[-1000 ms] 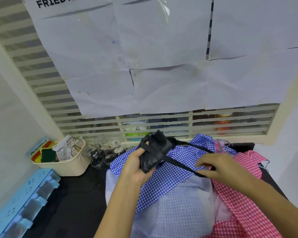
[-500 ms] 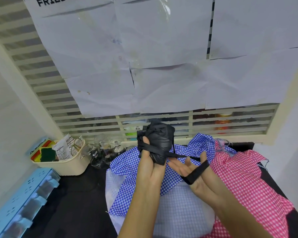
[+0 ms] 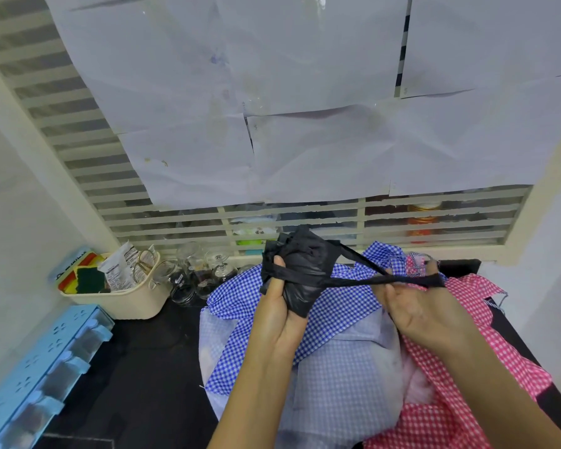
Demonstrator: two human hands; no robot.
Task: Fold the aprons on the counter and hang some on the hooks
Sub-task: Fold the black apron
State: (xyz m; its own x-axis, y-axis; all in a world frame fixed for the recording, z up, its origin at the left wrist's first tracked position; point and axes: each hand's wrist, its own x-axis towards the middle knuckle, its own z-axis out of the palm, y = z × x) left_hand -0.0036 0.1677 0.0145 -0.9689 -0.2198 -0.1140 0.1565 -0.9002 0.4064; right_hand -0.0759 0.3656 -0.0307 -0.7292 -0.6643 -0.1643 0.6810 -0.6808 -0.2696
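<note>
My left hand [image 3: 280,314] grips a bunched black apron [image 3: 300,264], held upright above the counter. A black strap [image 3: 363,280] is wound around the bundle and stretches right to my right hand [image 3: 415,306], which pinches it taut. Under both hands lie a blue gingham apron [image 3: 237,296], a pale blue checked apron [image 3: 344,377] and a pink gingham apron [image 3: 460,361], all spread loosely. No hooks are visible.
The black counter [image 3: 136,367] has a cream basket [image 3: 123,299] of sponges and packets at the back left, several glass jars [image 3: 201,273] beside it, and a blue plastic rack [image 3: 36,374] on the left. A louvred window covered with paper sheets [image 3: 272,124] stands behind.
My right hand has closed on the strap and pulled it out to the right, tightening it across the bundle. The left hand keeps the black bundle upright in about the same place.
</note>
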